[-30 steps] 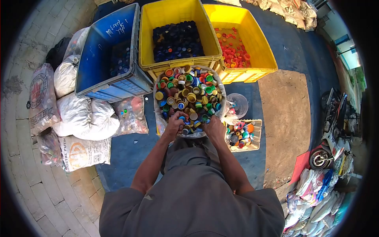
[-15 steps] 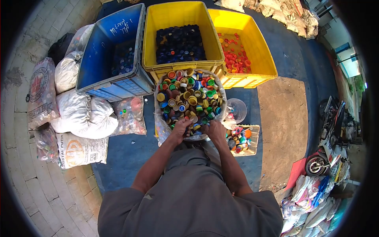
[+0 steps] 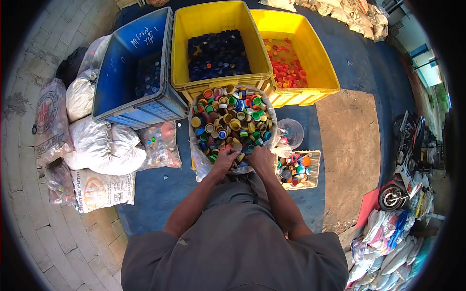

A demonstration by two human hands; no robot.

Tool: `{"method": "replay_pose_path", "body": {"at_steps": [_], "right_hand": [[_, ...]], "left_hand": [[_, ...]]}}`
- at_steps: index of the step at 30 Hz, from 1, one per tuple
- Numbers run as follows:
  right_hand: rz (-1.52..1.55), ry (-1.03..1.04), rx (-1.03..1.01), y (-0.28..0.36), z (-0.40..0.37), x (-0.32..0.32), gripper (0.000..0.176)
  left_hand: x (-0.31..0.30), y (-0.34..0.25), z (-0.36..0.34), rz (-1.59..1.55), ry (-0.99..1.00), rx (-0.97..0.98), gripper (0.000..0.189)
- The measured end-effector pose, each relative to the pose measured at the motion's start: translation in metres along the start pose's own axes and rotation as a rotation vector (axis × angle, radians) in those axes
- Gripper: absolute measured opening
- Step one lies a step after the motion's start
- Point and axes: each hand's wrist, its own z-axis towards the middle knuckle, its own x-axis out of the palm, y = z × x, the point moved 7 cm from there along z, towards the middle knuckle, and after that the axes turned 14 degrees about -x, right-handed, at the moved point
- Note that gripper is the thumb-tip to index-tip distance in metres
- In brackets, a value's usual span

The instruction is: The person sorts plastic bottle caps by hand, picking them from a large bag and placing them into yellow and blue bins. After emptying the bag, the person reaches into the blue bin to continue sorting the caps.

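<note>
Colourful bottle caps fill a white sack beside a yellow crate. Left hand and right hand dig in at its near edge, fingers curled; can't tell if they hold caps.

Daylight falls on brick paving, a blue ground sheet and 1 motorcycle.

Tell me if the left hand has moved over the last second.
Yes. Judged against the sack of caps, the left hand has shifted right along its near edge, toward the right hand.
</note>
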Motion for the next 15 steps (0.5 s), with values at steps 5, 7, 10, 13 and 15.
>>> {"method": "replay_pose_path", "body": {"at_steps": [5, 7, 10, 13, 15], "right_hand": [[0.043, -0.019, 0.005, -0.002, -0.002, -0.009, 0.041], [0.058, -0.057, -0.024, -0.004, -0.006, -0.014, 0.038], [0.104, -0.117, -0.004, -0.011, -0.004, -0.017, 0.037], [0.158, -0.219, -0.020, -0.016, 0.001, -0.027, 0.038], [0.129, -0.153, -0.006, -0.015, 0.003, -0.033, 0.039]], "left_hand": [[-0.005, -0.005, -0.003, -0.019, 0.001, 0.027, 0.011], [-0.007, -0.006, -0.003, -0.039, 0.005, 0.029, 0.011], [-0.008, -0.004, -0.003, -0.059, 0.029, 0.002, 0.011], [-0.007, -0.006, -0.001, -0.036, 0.037, -0.004, 0.012], [-0.004, -0.006, 0.001, -0.015, 0.043, 0.004, 0.013]]}}
